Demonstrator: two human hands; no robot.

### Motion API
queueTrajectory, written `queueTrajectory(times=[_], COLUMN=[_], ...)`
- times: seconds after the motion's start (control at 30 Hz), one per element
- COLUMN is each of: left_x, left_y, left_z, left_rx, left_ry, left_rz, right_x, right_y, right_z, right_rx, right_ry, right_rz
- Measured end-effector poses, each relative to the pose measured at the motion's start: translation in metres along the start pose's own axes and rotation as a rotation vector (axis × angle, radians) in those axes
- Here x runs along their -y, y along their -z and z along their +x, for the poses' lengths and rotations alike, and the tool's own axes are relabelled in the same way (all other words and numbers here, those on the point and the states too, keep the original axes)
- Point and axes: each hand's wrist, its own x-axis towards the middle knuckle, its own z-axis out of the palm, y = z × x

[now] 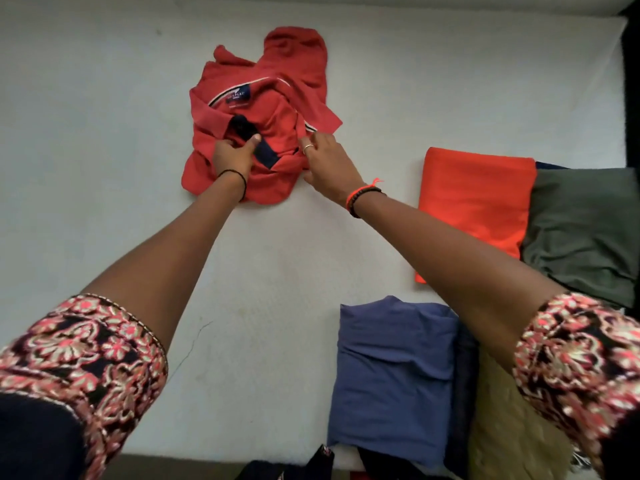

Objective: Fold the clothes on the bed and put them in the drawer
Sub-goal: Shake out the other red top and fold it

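Item under work: one red polo shirt (280, 131), lying crumpled on the white bed (104, 133), far side from the person, well apart from the finished pile.

Left hand (233, 155): grip closed on the shirt front, fingers curled into the fabric and thumb pressed on the navy placket (242, 128). Judged purpose: to anchor the collar end so the body can be pulled flat.

Right hand (327, 164): fingertips are at the sleeve cuff (308, 126) with its striped trim. The thumb is hidden, so I cannot tell whether this grip pinches the cuff or only touches it. Likely intent is to draw the sleeve outward.

Finished work: a folded orange garment (474, 202) lies to the right, its edge touching an olive-green garment (581, 230). Nearer the person is a folded blue garment (394, 368), beside a tan fuzzy item (512, 427) that the right arm partly covers. They are grouped to one side, presumably to leave room for folding.

Markings: a navy neck label (239, 95) with pale lettering sits inside the collar. The wording is too blurred to read, and a smaller line below it is also illegible.

Status: the shirt is not yet spread and folding of it has not begun. No drawer is in view.

Risk: the bunched sleeve and twisted body may fold unevenly unless they are smoothed first.
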Motion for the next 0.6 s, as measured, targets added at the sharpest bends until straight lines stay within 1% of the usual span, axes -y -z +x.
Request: queueTrajectory(times=[0.07,0.13,0.23,0.33,0.47,0.53,0.6], left_x=[-0.002,-0.005,-0.011,-0.011,-0.017,-0.023,-0.034], left_y=[-0.001,0.003,0.008,0.017,0.029,0.035,0.045], left_z=[0.004,-0.001,-0.021,-0.051,-0.098,-0.121,-0.142], left_rx=[0.017,0.077,0.195,0.283,0.309,0.343,0.361], left_ry=[0.021,0.037,0.068,0.136,0.133,0.142,0.170], left_rz=[-0.019,-0.056,-0.112,-0.081,-0.183,-0.220,-0.217], right_x=[0.005,0.005,0.005,0.012,0.037,0.051,0.061], right_y=[-0.005,-0.006,0.002,0.014,0.044,0.066,0.092], right_z=[0.006,0.009,0.003,-0.016,-0.049,-0.065,-0.078], right_rx=[0.025,0.011,-0.008,-0.093,-0.193,-0.183,-0.126], right_ry=[-0.024,-0.016,0.021,0.056,0.117,0.123,0.097], right_rz=[-0.094,-0.150,-0.136,0.000,0.188,0.310,0.457])
